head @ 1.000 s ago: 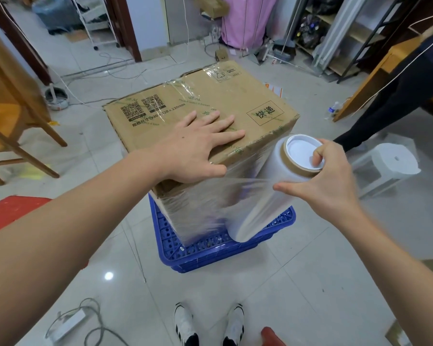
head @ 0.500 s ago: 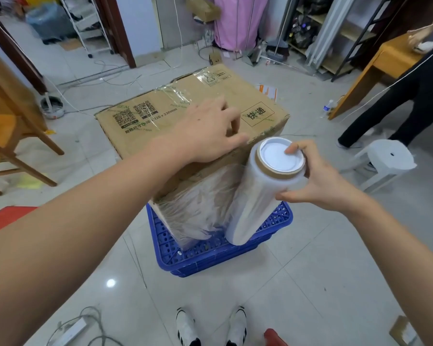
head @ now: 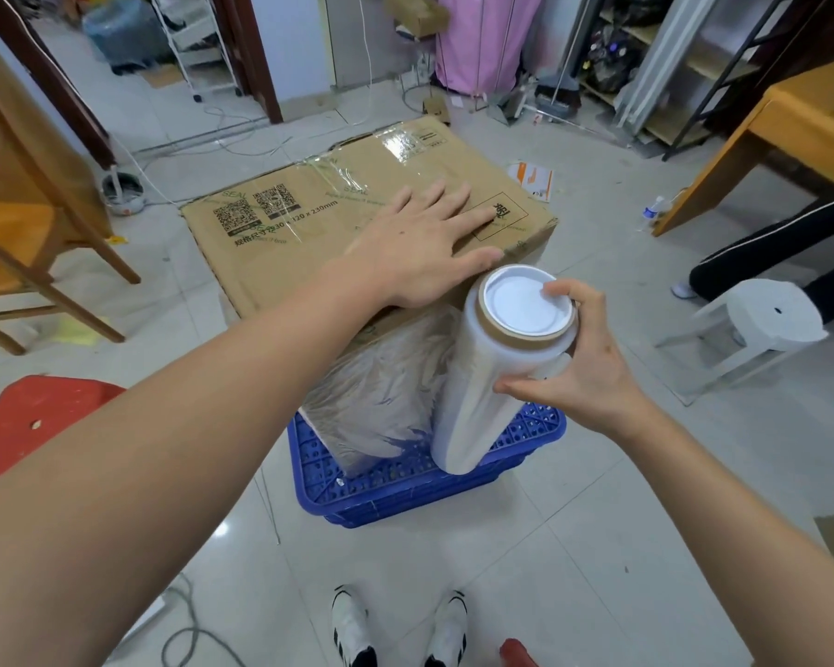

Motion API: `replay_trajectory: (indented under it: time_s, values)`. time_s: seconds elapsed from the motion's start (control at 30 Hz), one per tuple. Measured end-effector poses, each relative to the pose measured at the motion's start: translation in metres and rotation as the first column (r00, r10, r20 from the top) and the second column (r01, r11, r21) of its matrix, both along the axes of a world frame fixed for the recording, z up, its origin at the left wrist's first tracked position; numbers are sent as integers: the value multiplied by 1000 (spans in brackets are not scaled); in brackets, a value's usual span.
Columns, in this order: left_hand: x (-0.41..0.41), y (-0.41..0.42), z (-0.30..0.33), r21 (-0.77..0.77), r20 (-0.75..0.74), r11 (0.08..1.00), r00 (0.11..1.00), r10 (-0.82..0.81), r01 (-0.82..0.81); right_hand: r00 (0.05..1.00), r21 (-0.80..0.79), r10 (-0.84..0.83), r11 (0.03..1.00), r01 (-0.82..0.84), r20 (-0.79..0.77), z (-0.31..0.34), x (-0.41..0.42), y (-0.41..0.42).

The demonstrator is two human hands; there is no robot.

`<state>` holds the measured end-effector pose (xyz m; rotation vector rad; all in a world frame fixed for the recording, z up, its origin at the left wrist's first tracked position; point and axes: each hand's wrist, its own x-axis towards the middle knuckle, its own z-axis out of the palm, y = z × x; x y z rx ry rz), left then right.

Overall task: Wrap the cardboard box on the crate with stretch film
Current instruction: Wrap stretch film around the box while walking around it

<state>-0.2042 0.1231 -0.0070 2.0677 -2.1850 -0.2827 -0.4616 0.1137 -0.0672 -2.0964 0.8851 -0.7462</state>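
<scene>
Nearest, the right hand (head: 581, 358) curled round the top of the stretch film roll (head: 492, 373), thumb on its capped core, the roll tilted against the box's near corner. Film already clung to the near side of the cardboard box (head: 347, 223), which sat on the blue crate (head: 405, 493). Further on, the left hand (head: 420, 247) pressed flat, fingers spread, on the lid. If that pressure eased, pulling the film might drag the box askew on the crate.
</scene>
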Motion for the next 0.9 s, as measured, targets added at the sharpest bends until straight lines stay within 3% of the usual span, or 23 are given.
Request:
replay_trajectory:
  time_s: [0.53, 0.9]
  values:
    - [7, 0, 0, -2, 3, 1000, 1000, -13, 13, 958, 15, -273, 962, 272, 86, 24, -7, 7]
    - [4, 0, -1, 7, 44, 999, 998, -32, 32, 931, -4, -360, 932, 361, 64, 29, -21, -6]
